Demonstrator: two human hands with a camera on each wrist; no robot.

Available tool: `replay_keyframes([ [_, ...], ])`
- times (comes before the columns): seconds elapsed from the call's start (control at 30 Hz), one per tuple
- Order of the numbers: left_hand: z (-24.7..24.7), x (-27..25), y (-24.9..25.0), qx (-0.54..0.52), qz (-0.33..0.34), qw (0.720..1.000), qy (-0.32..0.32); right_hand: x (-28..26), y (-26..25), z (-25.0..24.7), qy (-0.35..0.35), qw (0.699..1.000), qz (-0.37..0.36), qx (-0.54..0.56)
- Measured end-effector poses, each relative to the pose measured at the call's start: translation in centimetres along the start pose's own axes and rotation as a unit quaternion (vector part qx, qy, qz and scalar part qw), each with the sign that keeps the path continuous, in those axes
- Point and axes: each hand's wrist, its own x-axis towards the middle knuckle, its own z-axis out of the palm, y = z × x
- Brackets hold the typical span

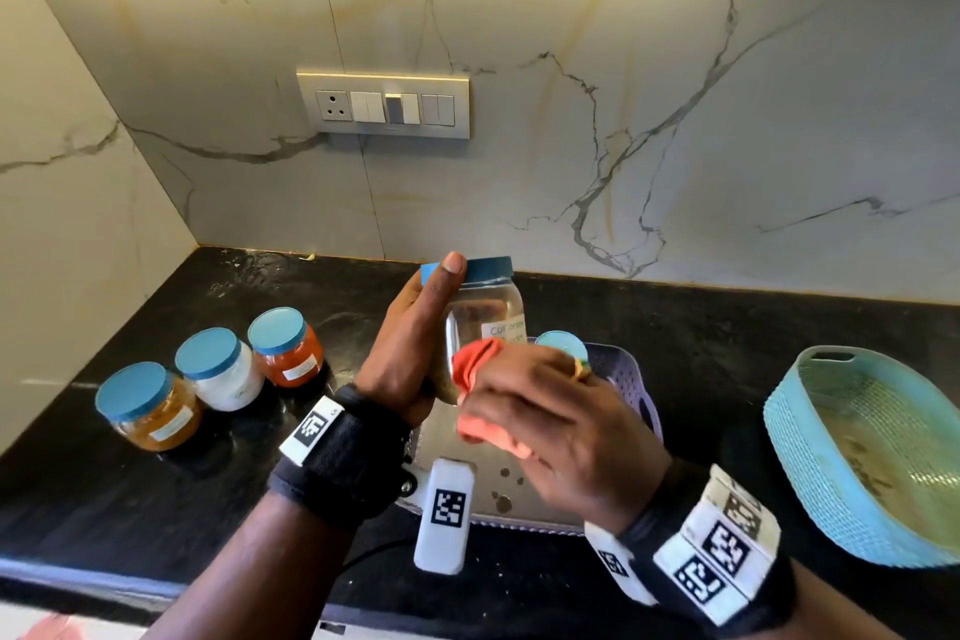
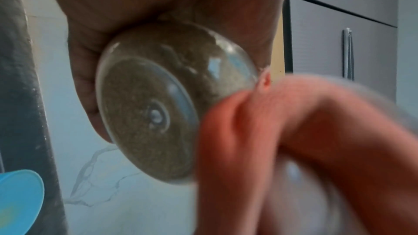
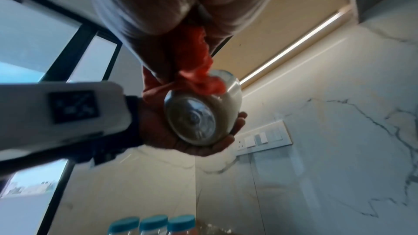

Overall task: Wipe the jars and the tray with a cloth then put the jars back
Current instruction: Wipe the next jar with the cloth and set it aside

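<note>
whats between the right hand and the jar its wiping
The orange cloth: the right hand holds it bunched against the glass of the jar, which the left hand holds. The head view and right wrist view show this best.

Marble-look wall (image 1: 623,68) w/ switch panel (image 1: 383,105), black counter (image 1: 130,483), dark cabinets (image 2: 339,33)

The counter (image 1: 156,509) is seen from above by the head view; the held jar (image 2: 149,106) is shared close-up from below by both wrist views.
</note>
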Motion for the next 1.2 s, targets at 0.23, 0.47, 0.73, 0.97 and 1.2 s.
replay_keyframes([
  [0.23,-0.9,-1.3,0.0,-0.034,-0.010,0.999,-0.041,2.8,1.5,-1.1,0.133,0.976,0.139,0.103],
  [0.47,-2.8,-2.2,0.7,-0.034,-0.006,0.999,0.003,1.3,-0.7,0.5,0.013,0.999,0.041,0.031],
  [0.73,-5.2,-2.9,-0.3,0.061,0.043,0.996,0.058,3.6,-0.2,2.3,0.014,0.996,0.042,0.074],
  [0.97,-9.8,-4.8,-0.8,0.141,0.052,0.979,0.138,4.2,0.1,5.4,-0.009,0.988,0.105,0.116],
  [1.2,-19.0,-8.8,-0.7,0.305,0.050,0.926,0.216,4.1,-0.4,8.5,-0.020,0.977,0.141,0.156],
])
